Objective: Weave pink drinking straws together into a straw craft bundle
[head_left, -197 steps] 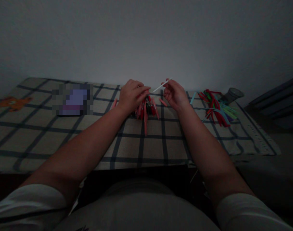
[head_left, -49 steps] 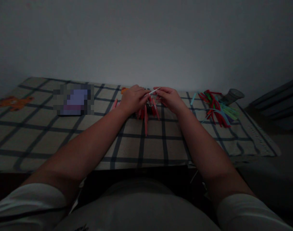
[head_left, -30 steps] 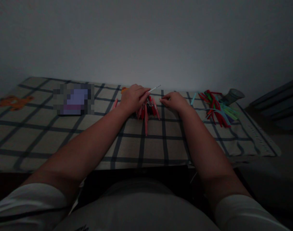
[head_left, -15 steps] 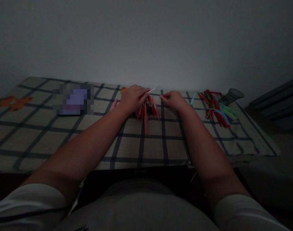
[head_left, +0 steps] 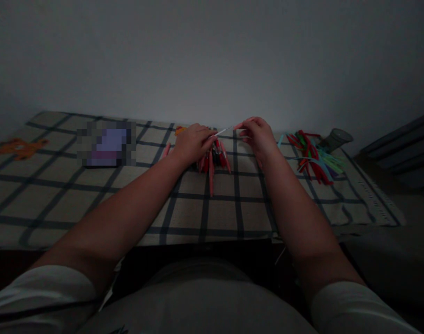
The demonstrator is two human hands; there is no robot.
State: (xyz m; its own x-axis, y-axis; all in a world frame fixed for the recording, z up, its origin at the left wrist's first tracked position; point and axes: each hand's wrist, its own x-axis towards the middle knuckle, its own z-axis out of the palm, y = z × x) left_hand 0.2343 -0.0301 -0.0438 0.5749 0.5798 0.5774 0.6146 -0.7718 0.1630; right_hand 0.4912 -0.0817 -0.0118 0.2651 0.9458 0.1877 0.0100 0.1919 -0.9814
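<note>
My left hand [head_left: 195, 143] is closed on a thin white stick [head_left: 221, 132] that looks like a pen refill, its narrow tip pointing up and to the right. Beneath and beside this hand lies a pile of red and pink pens [head_left: 211, 178], partly hidden by it. My right hand [head_left: 259, 133] pinches a slim pink pen barrel [head_left: 240, 125] between thumb and fingers. The barrel's left end is close to the refill's tip; whether they touch I cannot tell. A single pink pen [head_left: 166, 150] lies left of my left wrist.
A checked cloth [head_left: 135, 185] covers the table against the wall. A phone-like device [head_left: 109, 146], blurred out, lies at left near an orange cut-out figure [head_left: 21, 148]. At right are red, green and blue strips [head_left: 314, 160] and a dark transparent cup [head_left: 337, 139].
My right hand has risen and turned, bringing the pink barrel up in line with the refill's tip. My left hand has hardly moved.
</note>
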